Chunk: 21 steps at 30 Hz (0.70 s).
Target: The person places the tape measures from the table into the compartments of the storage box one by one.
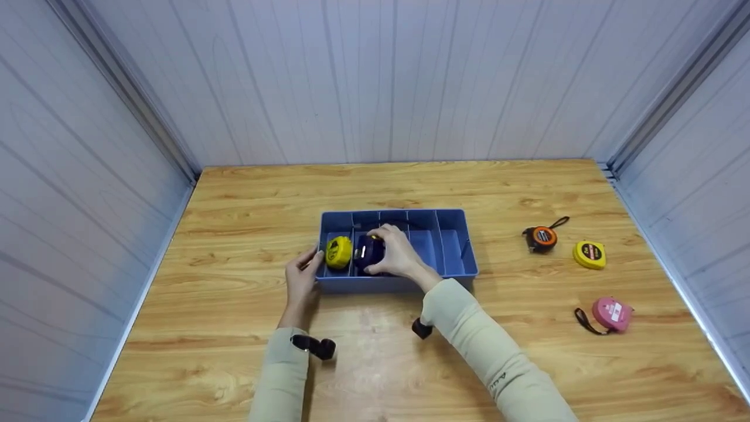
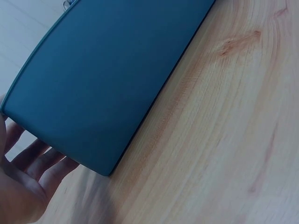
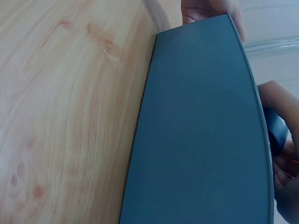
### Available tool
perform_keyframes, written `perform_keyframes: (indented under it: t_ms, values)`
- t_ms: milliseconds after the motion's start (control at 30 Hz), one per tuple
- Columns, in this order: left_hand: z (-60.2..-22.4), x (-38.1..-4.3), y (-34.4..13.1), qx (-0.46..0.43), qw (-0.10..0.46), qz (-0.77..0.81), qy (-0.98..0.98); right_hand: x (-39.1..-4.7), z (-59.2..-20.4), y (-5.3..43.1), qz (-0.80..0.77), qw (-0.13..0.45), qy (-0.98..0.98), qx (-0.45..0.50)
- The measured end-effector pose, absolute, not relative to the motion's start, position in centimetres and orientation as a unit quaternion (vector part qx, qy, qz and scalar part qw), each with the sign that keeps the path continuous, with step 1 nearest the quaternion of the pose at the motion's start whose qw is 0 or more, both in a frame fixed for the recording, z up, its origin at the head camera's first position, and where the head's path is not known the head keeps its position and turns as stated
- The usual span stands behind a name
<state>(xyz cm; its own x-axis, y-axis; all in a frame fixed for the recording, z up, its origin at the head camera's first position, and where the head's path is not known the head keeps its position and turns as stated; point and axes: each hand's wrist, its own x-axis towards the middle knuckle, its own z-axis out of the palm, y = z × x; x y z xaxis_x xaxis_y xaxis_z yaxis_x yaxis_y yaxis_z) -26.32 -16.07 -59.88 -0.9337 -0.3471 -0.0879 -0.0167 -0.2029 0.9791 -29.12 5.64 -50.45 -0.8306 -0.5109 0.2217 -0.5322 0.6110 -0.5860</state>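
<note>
A blue divided box (image 1: 375, 285) sits on the table. At its left end my left hand (image 1: 301, 278) grips the end wall, several fingers (image 2: 44, 161) against the outside. In the leftmost compartment lies a yellow tape measure (image 1: 338, 252). My right hand (image 1: 398, 252) reaches over the front wall and holds a dark tape measure (image 1: 367, 253) in the compartment just right of the yellow one. In the right wrist view the box's front wall covers most of the right hand (image 3: 285, 112), and only part of the dark tape measure (image 3: 275, 130) shows.
On the table to the right lie an orange and black tape measure (image 1: 542, 237) with a strap, a yellow tape measure (image 1: 589, 254) and a pink tape measure (image 1: 612, 314) with a black strap. Pale panel walls (image 1: 375, 82) stand behind and at both sides.
</note>
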Motion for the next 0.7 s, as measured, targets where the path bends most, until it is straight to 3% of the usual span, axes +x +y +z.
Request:
perform_keyframes:
  t_ms: [367, 700]
  values:
    - [-60.0, -26.3, -16.2, 0.148, 0.105, -0.735, -0.653, -29.6, -51.2, 5.2, 0.333, 0.009, -0.899, 0.284]
    - [-55.8, -24.6, -15.4, 0.148, 0.096, -0.737, -0.653, -29.7, -52.0, 4.7, 0.331, 0.020, -0.898, 0.290]
